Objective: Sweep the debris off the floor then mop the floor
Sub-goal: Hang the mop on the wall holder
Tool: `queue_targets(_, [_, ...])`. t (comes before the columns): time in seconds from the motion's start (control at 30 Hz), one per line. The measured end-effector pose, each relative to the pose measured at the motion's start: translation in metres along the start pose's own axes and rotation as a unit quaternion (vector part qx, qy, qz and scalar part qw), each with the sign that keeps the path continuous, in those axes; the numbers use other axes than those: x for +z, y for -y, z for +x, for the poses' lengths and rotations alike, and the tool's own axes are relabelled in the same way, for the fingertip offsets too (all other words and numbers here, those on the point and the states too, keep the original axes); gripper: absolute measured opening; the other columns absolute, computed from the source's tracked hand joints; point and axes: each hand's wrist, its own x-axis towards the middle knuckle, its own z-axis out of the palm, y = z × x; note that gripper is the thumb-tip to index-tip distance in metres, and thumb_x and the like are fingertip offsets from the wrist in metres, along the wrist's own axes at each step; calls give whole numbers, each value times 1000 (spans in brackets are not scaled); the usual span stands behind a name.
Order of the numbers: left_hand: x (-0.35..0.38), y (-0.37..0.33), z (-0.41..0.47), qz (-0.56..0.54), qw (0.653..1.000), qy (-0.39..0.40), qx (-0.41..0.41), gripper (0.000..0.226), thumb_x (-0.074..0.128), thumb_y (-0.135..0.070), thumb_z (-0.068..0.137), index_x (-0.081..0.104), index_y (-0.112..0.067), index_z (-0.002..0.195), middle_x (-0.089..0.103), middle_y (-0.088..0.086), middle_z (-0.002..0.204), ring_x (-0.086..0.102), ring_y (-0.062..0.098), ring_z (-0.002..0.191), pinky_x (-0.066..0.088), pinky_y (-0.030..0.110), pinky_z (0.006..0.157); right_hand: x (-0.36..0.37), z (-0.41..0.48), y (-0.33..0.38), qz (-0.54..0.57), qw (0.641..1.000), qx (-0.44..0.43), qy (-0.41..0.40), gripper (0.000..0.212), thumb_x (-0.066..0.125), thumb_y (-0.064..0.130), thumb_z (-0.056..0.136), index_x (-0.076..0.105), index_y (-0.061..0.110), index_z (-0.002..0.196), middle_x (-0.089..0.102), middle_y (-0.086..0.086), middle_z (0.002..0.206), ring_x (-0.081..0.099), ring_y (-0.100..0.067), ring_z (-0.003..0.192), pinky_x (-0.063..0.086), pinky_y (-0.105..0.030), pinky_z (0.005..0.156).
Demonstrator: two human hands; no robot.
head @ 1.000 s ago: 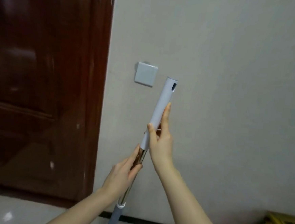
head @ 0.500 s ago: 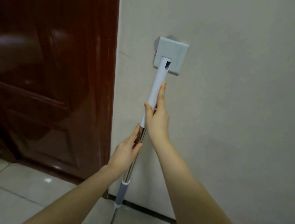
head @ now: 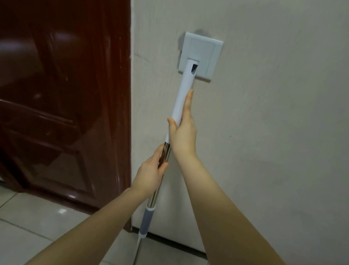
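Note:
A mop handle (head: 185,89) stands nearly upright close to the wall. It has a white top section with a hanging slot, a shiny metal shaft (head: 154,195) and a grey sleeve (head: 146,220) lower down. My right hand (head: 184,133) holds the bottom of the white section, thumb on its left side and a finger straight along it. My left hand (head: 150,173) grips the metal shaft just below. The mop head is out of view.
The handle's top overlaps a grey-white wall plate (head: 209,49) on the pale wall. A dark red wooden door (head: 48,84) and its frame stand at left. Pale floor tiles (head: 26,225) and a black baseboard (head: 173,242) lie below.
The handle has swung from a tilt to nearly upright, and its top now sits in front of the wall plate. Both hands kept their hold. More floor has come into view.

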Motion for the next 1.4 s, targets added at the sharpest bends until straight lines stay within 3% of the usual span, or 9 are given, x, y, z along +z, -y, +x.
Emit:
queue_targets(0.1, [-8,0,-7,9,999,33,-7,65,51,-21,95,17,-31,149,53,5,135,55,22,118,46,41,101,-12,-13,-6,-31,999,4,42,78,51,16,97,1,42,151,54,-11,110,57,-19,92,49,-33,86])
queue_targets(0.2, [-16,4,-36,59,998,5,-7,52,53,-24,95,35,-21,144,50,5,130,55,21,113,44,31,97,-29,-53,-18,-61,995,15,74,63,57,19,95,28,31,150,55,-10,111,59,-19,94,47,-29,90])
queue_targets(0.3, [-21,5,-76,91,996,0,15,33,53,-24,95,55,-14,127,49,4,126,57,20,104,41,26,88,-52,-101,-24,-92,993,45,60,39,60,21,94,58,14,132,64,-10,112,63,-20,99,48,-34,95])
queue_targets(0.43, [-18,4,-128,72,993,65,60,19,55,-20,93,64,-16,108,63,3,106,59,16,89,41,23,78,-87,-176,-19,-115,988,91,45,22,61,17,92,73,12,109,74,-7,101,69,-21,96,52,-36,92])
queue_targets(0.57, [2,-5,-182,70,983,126,112,12,58,-19,90,68,-14,95,68,3,92,62,20,85,47,29,77,-132,-257,-9,-150,975,158,41,18,60,19,93,75,10,97,74,-7,81,71,-19,76,54,-35,82])
queue_targets(0.8, [65,-36,-269,51,957,254,130,12,57,-22,89,68,-22,94,69,0,83,64,20,78,52,34,74,-231,-388,-11,-192,943,272,2,18,59,18,93,74,10,94,68,0,72,68,-13,65,55,-29,77])
queue_targets(1.07, [164,-122,-358,40,913,346,214,8,58,-23,90,65,-24,94,63,-8,79,59,12,75,43,26,70,-354,-508,-40,-255,897,354,-69,18,56,26,95,74,23,98,72,9,93,67,-8,84,55,-31,84])
queue_targets(1.27, [264,-208,-426,20,876,401,266,12,61,-26,89,63,-26,101,61,-12,81,59,7,76,47,26,73,-466,-583,-79,-239,877,395,-137,15,60,25,94,74,24,100,69,10,86,67,-12,80,57,-37,83])
queue_targets(1.4, [324,-257,-473,-8,853,446,269,19,65,-23,87,60,-28,105,58,-16,81,57,1,74,40,12,67,-537,-627,-103,-228,869,409,-158,18,59,23,94,72,18,104,66,9,84,66,-11,81,56,-34,82])
